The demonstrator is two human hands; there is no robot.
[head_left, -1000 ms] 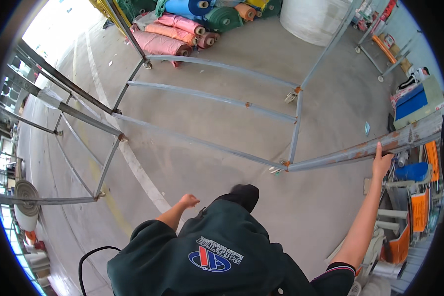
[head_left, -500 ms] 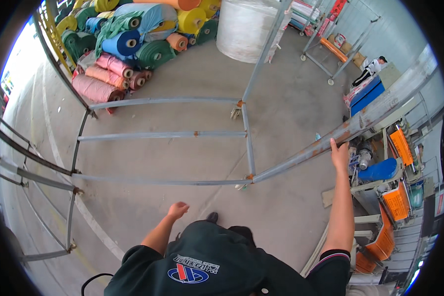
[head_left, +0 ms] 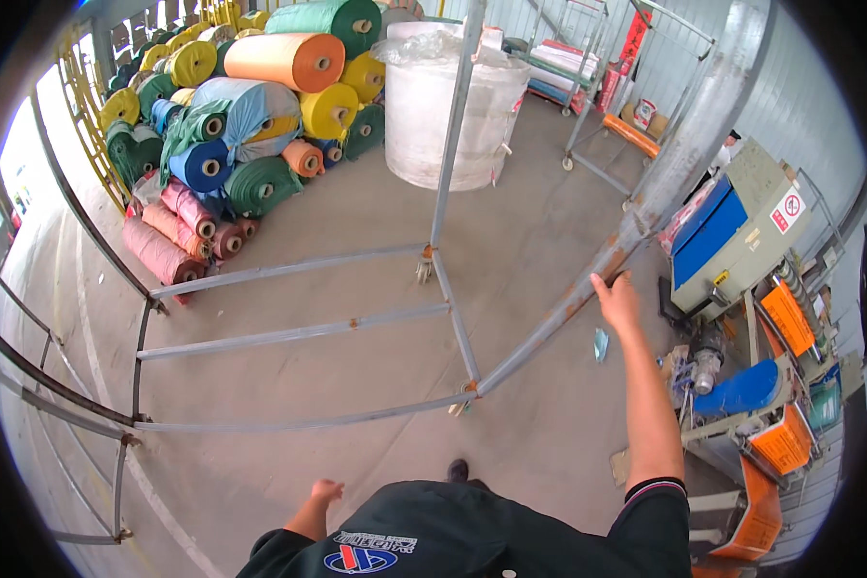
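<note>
A metal frame cart of grey, rust-spotted tubes [head_left: 303,329] stands on caster wheels [head_left: 424,270] in front of me. My right hand [head_left: 618,301] is closed on its near right upright post [head_left: 602,275], the thumb against the tube and the other fingers partly hidden. Down at my side hangs my left hand [head_left: 326,491], holding nothing, its fingers loosely bent and apart from the cart. One dark shoe [head_left: 459,470] shows on the floor below me.
Rolls of coloured fabric [head_left: 284,60] are piled at the far left. A big white wrapped cylinder [head_left: 443,125] stands beyond the cart. Machines with orange panels [head_left: 782,438] line the right, near a person [head_left: 721,159]. Another frame [head_left: 58,395] is at the left edge.
The view has tilted up, so the cart and rolls sit lower in it. My right hand stays on the post; my left hand has dropped lower in the view.
</note>
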